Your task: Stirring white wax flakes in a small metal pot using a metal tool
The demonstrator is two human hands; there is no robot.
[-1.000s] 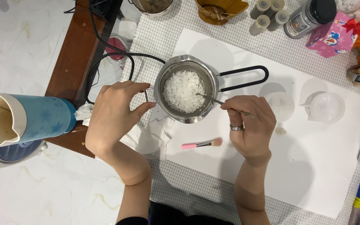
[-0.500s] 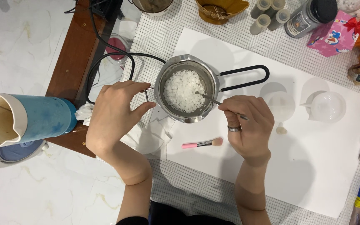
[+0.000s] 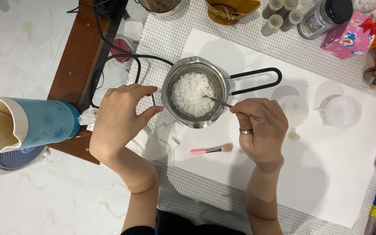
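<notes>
Metal melting pot point(image 3: 195, 92), round, with a black loop handle, set on a white sheet point(image 3: 310, 174) near the counter's point(image 3: 188, 39) far-left part; filled with white flakes point(image 3: 191, 94). Position unchanged against the earlier frames. Thin metal stirrer point(image 3: 216, 101) pinched in the right hand point(image 3: 261, 128), tip kept in the flakes. Left hand point(image 3: 118, 119) narrowly closed on a wire hook at the pot's left rim. Pink brush point(image 3: 211, 150) laid just before the pot. Pink gift box point(image 3: 348, 35) and dark-lidded jar point(image 3: 325, 16) at the far-right edge.

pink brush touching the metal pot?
Apart. The head view shows the pink brush lying on the white sheet, with bare paper between it and the metal pot above it.
</notes>
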